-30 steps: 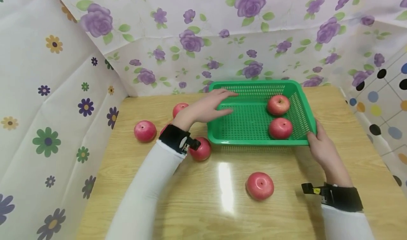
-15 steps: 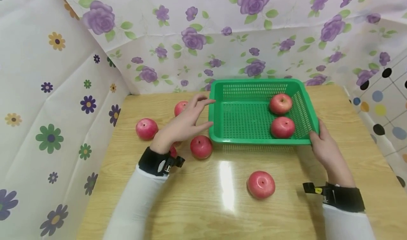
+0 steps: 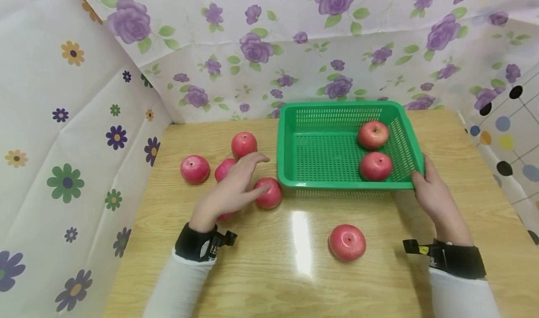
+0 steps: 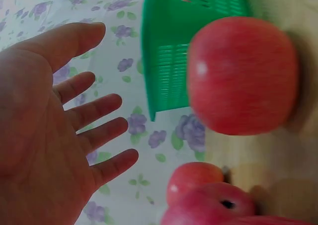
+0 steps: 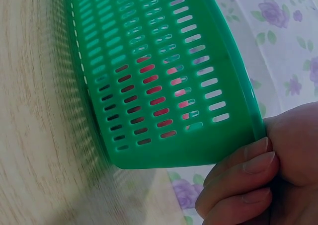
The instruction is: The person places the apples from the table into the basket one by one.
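My left hand [image 3: 231, 189] hovers with spread fingers over a cluster of red apples left of the basket. Its thumb is nearest to one apple [image 3: 269, 193]; in the left wrist view the palm shows bare, apart from that apple [image 4: 243, 76]. Part of the cluster is hidden under the hand. With my right hand [image 3: 438, 201] I grip the near right corner of the green plastic basket [image 3: 345, 185], thumb over the rim and fingers curled outside, as the right wrist view shows. Inside, at the right end, sit two apples, a far one [image 3: 373, 135] and a near one [image 3: 376, 166].
A single apple [image 3: 347, 242] lies on the wooden table [image 3: 269, 271] in front of the basket. Farther left are a back apple [image 3: 244, 144] and an outer apple [image 3: 195, 169]. Flowered cloth [image 3: 261, 75] hangs behind the table and along its left side.
My left hand has withdrawn from above the basket's left end, moving left and nearer, over the apples. The right hand keeps its grip on the basket corner.
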The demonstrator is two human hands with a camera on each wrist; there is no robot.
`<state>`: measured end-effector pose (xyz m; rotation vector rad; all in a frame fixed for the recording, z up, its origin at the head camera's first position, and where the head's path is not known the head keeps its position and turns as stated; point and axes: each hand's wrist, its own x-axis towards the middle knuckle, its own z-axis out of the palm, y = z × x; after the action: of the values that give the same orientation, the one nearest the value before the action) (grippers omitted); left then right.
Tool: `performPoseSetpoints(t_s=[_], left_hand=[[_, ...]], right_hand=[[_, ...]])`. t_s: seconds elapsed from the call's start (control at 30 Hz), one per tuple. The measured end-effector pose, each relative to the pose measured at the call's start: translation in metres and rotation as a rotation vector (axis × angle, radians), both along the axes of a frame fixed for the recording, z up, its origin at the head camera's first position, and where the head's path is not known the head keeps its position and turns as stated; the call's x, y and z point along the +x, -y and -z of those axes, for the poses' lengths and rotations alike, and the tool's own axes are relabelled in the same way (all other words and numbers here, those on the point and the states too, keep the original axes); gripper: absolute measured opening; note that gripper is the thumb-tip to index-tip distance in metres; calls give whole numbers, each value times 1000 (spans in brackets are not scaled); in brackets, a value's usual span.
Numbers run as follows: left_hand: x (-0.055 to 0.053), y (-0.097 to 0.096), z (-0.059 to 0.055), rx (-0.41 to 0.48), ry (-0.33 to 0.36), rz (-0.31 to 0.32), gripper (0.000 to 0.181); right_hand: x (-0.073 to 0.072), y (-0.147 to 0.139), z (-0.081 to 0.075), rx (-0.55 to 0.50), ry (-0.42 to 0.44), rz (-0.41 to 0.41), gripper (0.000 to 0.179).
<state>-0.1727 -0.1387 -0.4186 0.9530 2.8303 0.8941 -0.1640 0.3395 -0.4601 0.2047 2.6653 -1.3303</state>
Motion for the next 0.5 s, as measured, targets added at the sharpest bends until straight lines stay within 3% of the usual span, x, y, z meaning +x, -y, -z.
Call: performPoseSetpoints(t_s=[0.33,0.5], left_hand=[[13,-8,36,68,69,-23,78],[16,-15,47,65,101,-44,82]], right_hand=[[-1,0,-3,-11,-12,8,61],[0,-1,0,3,-13,1,61]])
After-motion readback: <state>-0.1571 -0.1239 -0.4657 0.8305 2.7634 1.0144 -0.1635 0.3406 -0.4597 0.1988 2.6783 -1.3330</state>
